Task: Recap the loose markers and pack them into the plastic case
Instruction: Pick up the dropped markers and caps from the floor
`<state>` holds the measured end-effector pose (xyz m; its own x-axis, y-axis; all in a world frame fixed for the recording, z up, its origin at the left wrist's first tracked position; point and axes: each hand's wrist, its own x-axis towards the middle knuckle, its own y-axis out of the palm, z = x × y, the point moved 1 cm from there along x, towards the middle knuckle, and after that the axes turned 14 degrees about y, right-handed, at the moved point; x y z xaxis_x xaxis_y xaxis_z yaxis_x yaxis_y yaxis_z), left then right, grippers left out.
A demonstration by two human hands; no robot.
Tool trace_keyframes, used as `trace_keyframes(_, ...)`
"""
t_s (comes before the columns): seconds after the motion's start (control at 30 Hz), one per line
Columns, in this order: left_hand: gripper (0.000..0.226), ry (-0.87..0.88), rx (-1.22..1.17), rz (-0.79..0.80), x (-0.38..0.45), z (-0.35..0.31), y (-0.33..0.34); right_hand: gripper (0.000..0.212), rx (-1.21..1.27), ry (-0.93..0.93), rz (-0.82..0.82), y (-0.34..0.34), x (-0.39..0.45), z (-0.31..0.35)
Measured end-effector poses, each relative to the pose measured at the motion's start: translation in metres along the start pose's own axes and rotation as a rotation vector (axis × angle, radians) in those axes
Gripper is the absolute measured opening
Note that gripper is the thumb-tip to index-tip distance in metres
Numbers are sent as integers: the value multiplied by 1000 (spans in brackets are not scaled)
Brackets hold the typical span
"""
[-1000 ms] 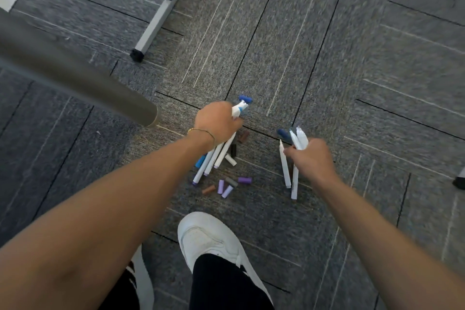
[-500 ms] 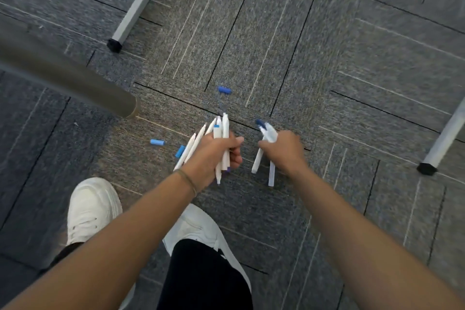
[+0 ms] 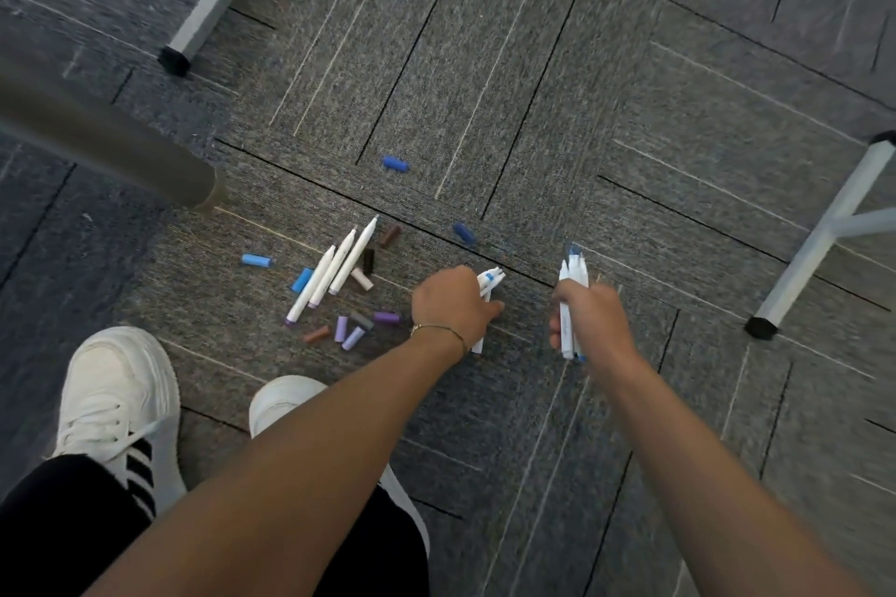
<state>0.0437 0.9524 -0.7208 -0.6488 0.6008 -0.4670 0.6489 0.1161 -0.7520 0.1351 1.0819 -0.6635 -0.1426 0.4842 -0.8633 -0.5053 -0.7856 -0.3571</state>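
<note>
My left hand (image 3: 453, 303) is closed around a small bunch of white markers (image 3: 488, 285) just above the carpet. My right hand (image 3: 589, 320) grips another bunch of white markers (image 3: 572, 276), their tips pointing up and away. Three uncapped white markers (image 3: 334, 269) lie side by side on the carpet to the left of my left hand. Loose caps are scattered around them: light blue caps (image 3: 257, 260), dark blue caps (image 3: 395, 163), purple caps (image 3: 387, 317) and brown caps (image 3: 390, 235). No plastic case is in view.
The floor is grey carpet tile. A grey round bar (image 3: 111, 145) crosses the left side. White furniture legs with black feet stand at the upper left (image 3: 201, 22) and at the right (image 3: 819, 242). My two white shoes (image 3: 119, 398) are at the lower left.
My left hand has moved right, and it now holds fewer markers; three markers now lie on the carpet. The camera view shifted, showing the caps again. My right hand still holds its bunch.
</note>
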Motion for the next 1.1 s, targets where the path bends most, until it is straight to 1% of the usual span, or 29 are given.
trace_keyframes(0.07,42,32,48,-5,2,-2,0,3,1,4,7,-1,-1,0)
trace_keyframes(0.1,39,39,34,-10,1,-2,1,3,-4,7,9,-1,-2,0)
trace_keyframes(0.13,35,40,-4,-24,-1,-1,1,4,-12,11,12,0,-2,1)
trace_keyframes(0.2,31,11,-159,-73,-7,4,-2,6,-13,12,20,8,-1,3)
trace_keyframes(0.33,32,-104,-462,-182,-23,23,-22,9,-98,-15,15,45,4,9)
trace_keyframes(0.43,33,-168,-627,-251,-36,47,-44,20,-201,-72,16,91,3,19)
trace_keyframes(0.57,23,-303,-818,-422,-54,86,-71,34,-346,-134,20,155,-3,40)
trace_keyframes(0.63,19,-392,-891,-471,-60,108,-80,33,-440,-151,-8,180,-5,49)
trace_keyframes(0.7,7,-468,-951,-471,-66,125,-86,26,-512,-177,-62,199,-6,54)
trace_keyframes(0.73,4,-492,-957,-462,-69,130,-90,24,-534,-187,-86,206,-8,56)
trace_keyframes(0.83,14,-479,-908,-473,-76,149,-95,27,-619,-225,-192,220,-12,60)
trace_keyframes(0.9,22,-461,-816,-504,-78,164,-96,26,-696,-276,-260,226,-16,63)
trace_keyframes(1.03,27,-458,-621,-491,-78,181,-97,18,-908,-468,-351,231,-19,68)
trace_keyframes(1.1,22,-438,-559,-471,-77,183,-96,20,-1028,-557,-392,234,-19,70)
